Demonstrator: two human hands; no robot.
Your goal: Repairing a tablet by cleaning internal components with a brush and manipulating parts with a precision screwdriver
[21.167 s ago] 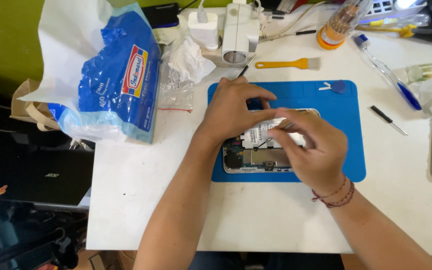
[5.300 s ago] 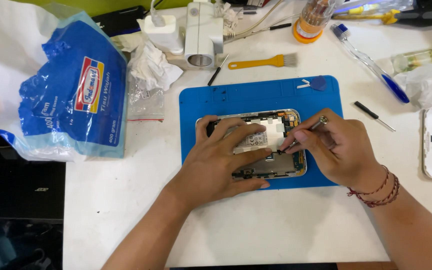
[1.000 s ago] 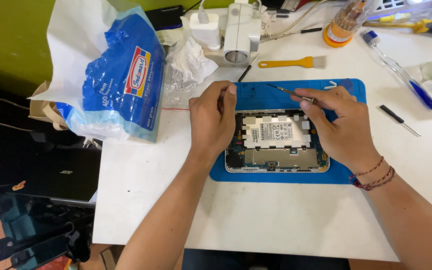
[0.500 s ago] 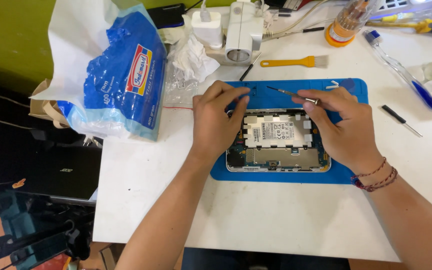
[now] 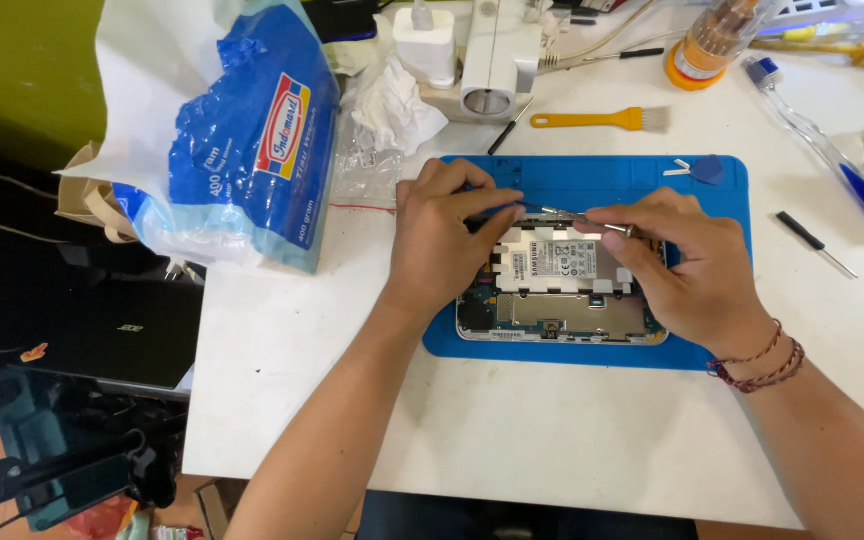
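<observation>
Centrally, opened tablet (image 5: pixel 562 290), flat blue rubbery mat (image 5: pixel 722 190), thin metal tweezers (image 5: pixel 577 217).

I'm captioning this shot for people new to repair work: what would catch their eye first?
First, the opened tablet with its back off, lying on the blue work mat mid-table, both hands over its top edge. The right hand pinches slim tweezers whose tip meets the left hand. Next, the big blue-and-white plastic bag at the table's left.

An electronics repair bench: blue work mat (image 5: pixel 592 180), opened tablet (image 5: pixel 562 290), yellow brush (image 5: pixel 597 120), jar of screwdrivers (image 5: pixel 717 40).
</observation>
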